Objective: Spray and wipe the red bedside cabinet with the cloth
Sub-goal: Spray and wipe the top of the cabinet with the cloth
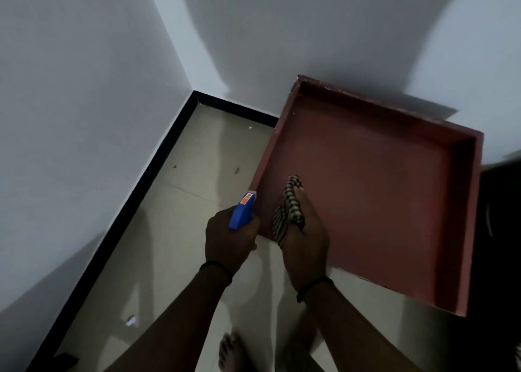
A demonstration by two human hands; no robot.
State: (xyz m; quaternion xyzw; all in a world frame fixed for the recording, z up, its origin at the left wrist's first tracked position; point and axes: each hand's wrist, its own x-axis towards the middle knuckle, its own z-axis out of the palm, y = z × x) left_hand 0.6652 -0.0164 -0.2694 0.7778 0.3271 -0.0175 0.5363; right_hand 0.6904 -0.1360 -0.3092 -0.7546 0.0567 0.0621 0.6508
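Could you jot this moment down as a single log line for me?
left-hand grip: holds blue spray bottle | right-hand grip: holds striped cloth on red cabinet top | step: wiping

One cabinet (366,191), one cloth (285,211), one sprayer (240,213)

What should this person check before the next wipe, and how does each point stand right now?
1. Bottle gripped in left hand: ok.
2. Cloth held in right hand: ok.
3. Cloth resting on the cabinet: ok.
4. Nozzle aimed at the cabinet: cannot tell.
5. Cabinet already wet with spray: cannot tell.
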